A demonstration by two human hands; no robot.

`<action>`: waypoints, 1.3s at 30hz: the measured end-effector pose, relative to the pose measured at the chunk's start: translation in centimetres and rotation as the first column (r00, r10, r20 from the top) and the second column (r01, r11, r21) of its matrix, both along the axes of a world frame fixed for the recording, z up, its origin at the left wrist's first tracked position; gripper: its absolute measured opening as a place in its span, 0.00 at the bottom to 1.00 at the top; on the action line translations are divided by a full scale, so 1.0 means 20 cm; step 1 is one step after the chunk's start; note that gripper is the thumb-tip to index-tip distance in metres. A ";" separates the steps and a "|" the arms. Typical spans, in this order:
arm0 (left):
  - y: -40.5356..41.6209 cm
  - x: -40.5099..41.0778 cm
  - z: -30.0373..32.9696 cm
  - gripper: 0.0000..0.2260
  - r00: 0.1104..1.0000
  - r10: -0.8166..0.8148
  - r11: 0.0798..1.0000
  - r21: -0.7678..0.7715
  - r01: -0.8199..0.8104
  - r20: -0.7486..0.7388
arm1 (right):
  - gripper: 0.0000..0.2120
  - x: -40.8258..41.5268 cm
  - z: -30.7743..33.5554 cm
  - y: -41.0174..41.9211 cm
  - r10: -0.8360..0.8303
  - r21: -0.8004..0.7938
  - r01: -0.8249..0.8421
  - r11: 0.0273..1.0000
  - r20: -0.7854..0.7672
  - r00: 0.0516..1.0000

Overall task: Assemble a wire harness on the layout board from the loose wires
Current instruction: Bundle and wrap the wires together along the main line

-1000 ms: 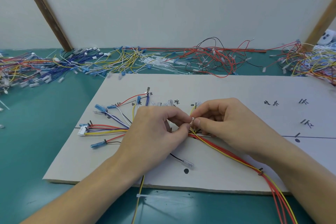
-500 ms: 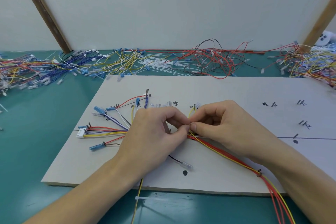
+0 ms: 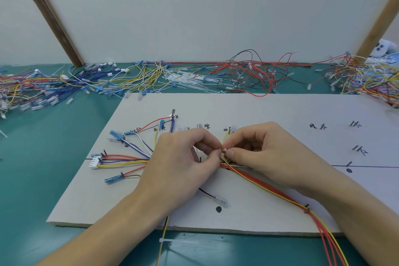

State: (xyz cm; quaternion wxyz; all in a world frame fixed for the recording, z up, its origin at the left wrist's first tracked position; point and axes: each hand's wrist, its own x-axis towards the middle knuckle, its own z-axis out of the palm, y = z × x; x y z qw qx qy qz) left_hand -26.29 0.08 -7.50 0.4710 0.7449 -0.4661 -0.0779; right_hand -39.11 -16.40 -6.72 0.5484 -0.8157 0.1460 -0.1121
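I see the pale grey rectangular layout board (image 3: 269, 112) lying flat on the teal tabletop (image 3: 43, 179), its long side running left to right. On it, the partly built harness of red, yellow, blue and white wires (image 3: 125, 158) fans out leftward to a white plastic connector (image 3: 94, 162) and blue sleeved terminals. A red and yellow wire bundle (image 3: 269, 191) runs diagonally from the board's middle off its near right edge. My left hand (image 3: 181, 168) and right hand (image 3: 265, 153) meet fingertip to fingertip over the bundle, both curled and pinching a small pale tie end (image 3: 224, 150). Loose coloured wires (image 3: 248, 73) are heaped along the far wall.
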 end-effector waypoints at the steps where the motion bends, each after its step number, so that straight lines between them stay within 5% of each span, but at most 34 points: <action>1: 0.00 0.00 0.00 0.07 1.000 0.002 1.000 0.000 -0.002 0.002 | 0.05 0.00 0.00 0.00 -0.001 0.002 0.001 1.000 -0.001 1.000; 31: 0.00 0.00 0.00 0.02 1.000 0.021 1.000 -0.013 -0.021 0.006 | 0.05 0.00 0.01 0.01 -0.014 0.042 0.014 0.999 -0.009 1.000; 39: 0.01 0.00 0.00 0.07 0.999 0.002 1.000 0.020 -0.003 0.051 | 0.04 0.00 0.00 0.00 -0.012 0.030 0.012 0.999 0.002 1.000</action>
